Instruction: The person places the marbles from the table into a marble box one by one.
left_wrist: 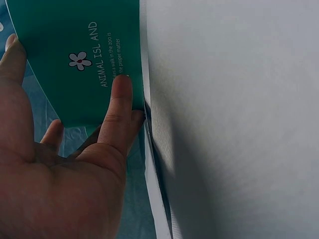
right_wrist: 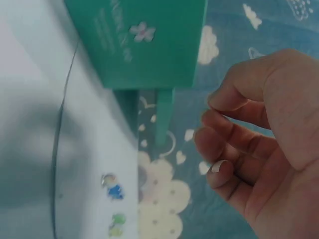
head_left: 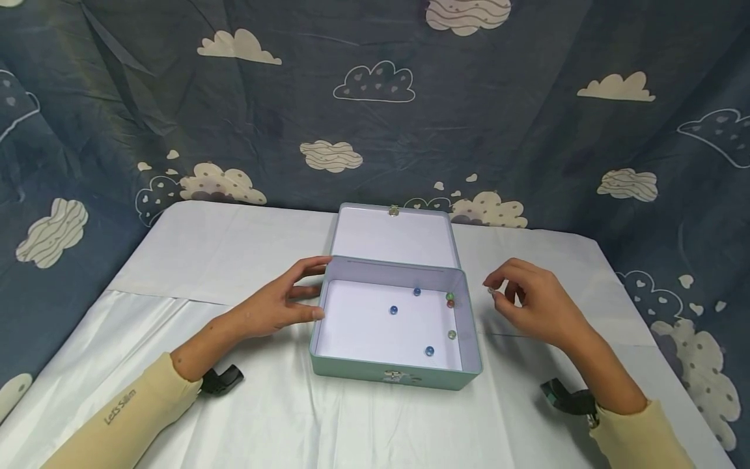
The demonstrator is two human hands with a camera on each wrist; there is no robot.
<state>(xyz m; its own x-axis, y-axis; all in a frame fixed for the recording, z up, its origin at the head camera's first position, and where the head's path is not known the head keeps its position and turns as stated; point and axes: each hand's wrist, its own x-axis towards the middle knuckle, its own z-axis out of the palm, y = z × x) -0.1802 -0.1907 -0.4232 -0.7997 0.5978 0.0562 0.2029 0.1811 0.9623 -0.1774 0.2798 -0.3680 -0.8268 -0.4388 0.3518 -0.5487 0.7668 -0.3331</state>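
A shallow green tin box (head_left: 395, 372) with a pale lining lies on the table, its lid (head_left: 395, 231) swung back. Inside are several glass marbles: blue marbles (head_left: 394, 310), a green marble (head_left: 450, 296), a red marble (head_left: 450, 304) and a clear marble (head_left: 452, 335). My left hand (head_left: 275, 306) rests its spread thumb and fingertips against the box's left side, which bears printed text and a flower (left_wrist: 79, 61). To the right of the box, above the table, my right hand (head_left: 536, 303) pinches a small shiny marble (head_left: 491, 290) between thumb and index finger; the fingers mostly hide it.
A white cloth (head_left: 263, 404) covers the table. Behind it hangs a dark blue curtain (head_left: 375, 130) with cloud prints. In the right wrist view, small blurred coloured pieces (right_wrist: 114, 191) lie on the white cloth. Black wrist devices (head_left: 222, 380) sit under both wrists.
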